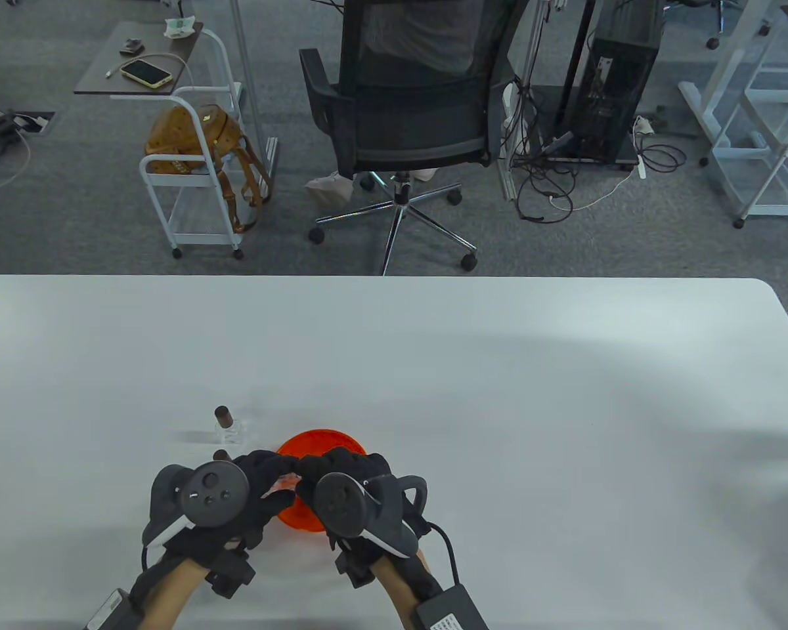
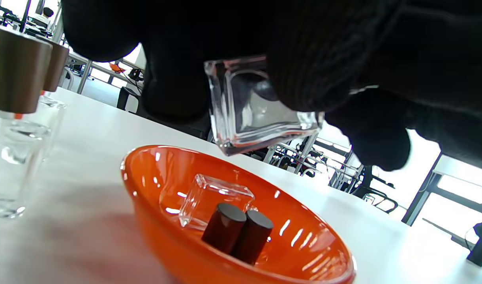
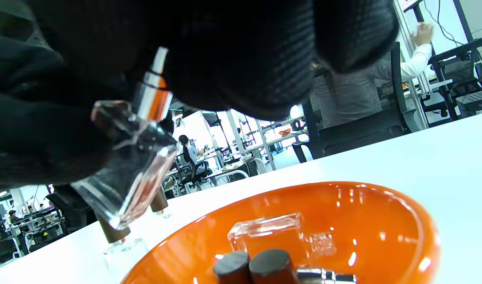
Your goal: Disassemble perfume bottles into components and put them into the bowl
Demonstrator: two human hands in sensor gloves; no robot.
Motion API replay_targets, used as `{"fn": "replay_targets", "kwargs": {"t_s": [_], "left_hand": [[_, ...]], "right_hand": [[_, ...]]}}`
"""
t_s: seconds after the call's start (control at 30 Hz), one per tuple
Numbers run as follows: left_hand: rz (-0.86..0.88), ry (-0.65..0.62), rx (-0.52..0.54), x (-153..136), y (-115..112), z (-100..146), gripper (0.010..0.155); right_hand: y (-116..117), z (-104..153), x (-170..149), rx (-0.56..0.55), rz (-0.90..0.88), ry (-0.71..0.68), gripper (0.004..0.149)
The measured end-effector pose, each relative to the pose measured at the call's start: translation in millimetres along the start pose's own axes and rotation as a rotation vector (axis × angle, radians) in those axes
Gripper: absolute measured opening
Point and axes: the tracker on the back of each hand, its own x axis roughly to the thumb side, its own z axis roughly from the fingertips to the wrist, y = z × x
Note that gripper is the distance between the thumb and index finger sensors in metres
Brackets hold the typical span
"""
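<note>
Both hands meet over the orange bowl (image 1: 328, 443). My left hand (image 1: 272, 482) grips the clear glass body of a perfume bottle (image 2: 260, 114), held tilted above the bowl (image 2: 154, 173). My right hand (image 1: 322, 469) curls round the top of that bottle's silver spray neck (image 3: 152, 98); its fingers (image 3: 233, 59) hide the tip. In the bowl (image 3: 387, 221) lie a bare glass bottle (image 3: 268, 232), two dark caps (image 3: 231, 268) and a silver part (image 3: 323, 276). Two capped bottles (image 1: 226, 426) stand left of the bowl.
The two standing bottles with brown caps (image 2: 15, 75) are close to my left hand, just beyond its knuckles. The white table (image 1: 499, 394) stretches wide to the right and far side. An office chair (image 1: 400, 98) stands past the far edge.
</note>
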Motion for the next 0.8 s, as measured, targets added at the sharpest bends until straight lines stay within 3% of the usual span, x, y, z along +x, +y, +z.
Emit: {"fn": "replay_targets", "kwargs": {"t_s": [0.17,0.37,0.5,0.67,0.8], "left_hand": [[-0.010,0.003,0.010,1.3,-0.6,-0.4,0.054],[-0.003,-0.006,-0.005,2.3,-1.9,-0.3,0.054],[0.002,0.004,0.010,0.9,-0.9,-0.9,0.054],[0.002,-0.001,-0.001,0.9,-0.9,-0.5,0.054],[-0.009,0.001,0.009,2.4,-0.7,-0.6,0.054]], "right_hand": [[0.8,0.3,-0.5,0.029,-0.005,-0.003,0.048],[0.5,0.4,-0.1,-0.002,0.028,-0.007,0.040],[1.2,0.2,0.2,0.027,0.002,-0.005,0.048],[0.7,0.0,-0.7,0.003,0.019,0.000,0.042],[0.9,-0.1,-0.3,0.034,0.006,-0.004,0.048]]}}
